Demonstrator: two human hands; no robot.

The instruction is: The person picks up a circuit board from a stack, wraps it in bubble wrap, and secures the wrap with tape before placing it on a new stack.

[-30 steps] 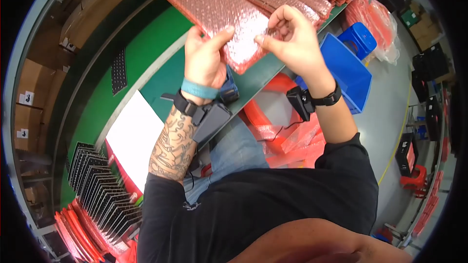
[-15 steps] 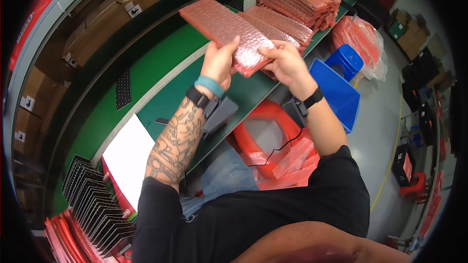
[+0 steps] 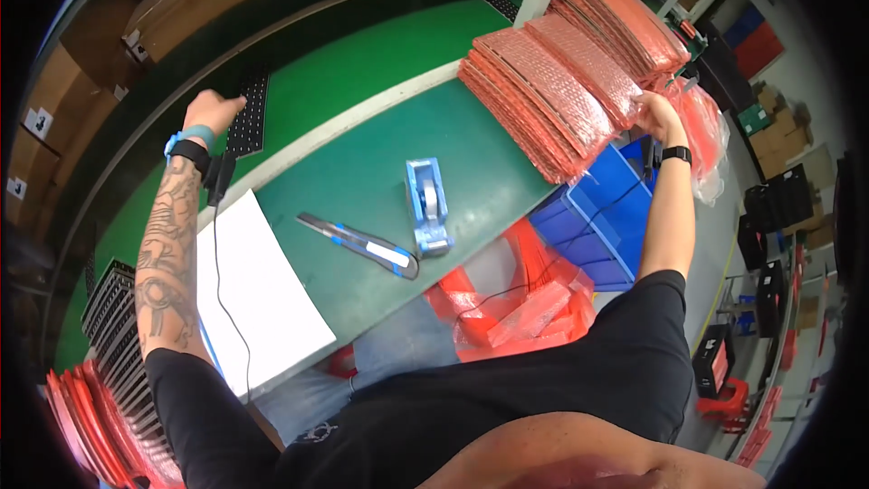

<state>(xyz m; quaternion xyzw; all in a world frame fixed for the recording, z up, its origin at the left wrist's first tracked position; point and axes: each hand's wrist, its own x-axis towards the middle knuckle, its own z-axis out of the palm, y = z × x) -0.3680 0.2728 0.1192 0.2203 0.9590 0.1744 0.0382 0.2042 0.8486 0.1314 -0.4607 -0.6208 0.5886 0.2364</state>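
Note:
My left hand (image 3: 214, 113) reaches over the green conveyor belt, fingers curled at the left edge of a flat black dotted panel (image 3: 249, 118). The panel lies on the belt. Far to the right, my right hand (image 3: 659, 116) has its fingers closed on the near end of a red bubble-wrap pack (image 3: 584, 59), which lies among the stacks. Beside it, a neat stack of similar packs (image 3: 534, 95) covers the table's right end. A blue tape dispenser (image 3: 426, 204) and a blue-and-black utility knife (image 3: 367, 244) lie on the green table between my hands.
A white sheet (image 3: 258, 294) covers the table's near left. Black panels (image 3: 113, 326) stand in a row beside red packs (image 3: 95, 421) at lower left. Blue bins (image 3: 588, 226) stand off the table's right edge, near loose red bubble wrap (image 3: 525, 308). Cardboard boxes (image 3: 195, 14) line the far side.
The bubble-wrap pack held in both hands now rests among the stacks, my right hand at its end. My left hand has swung left to the black panel. The view has shifted.

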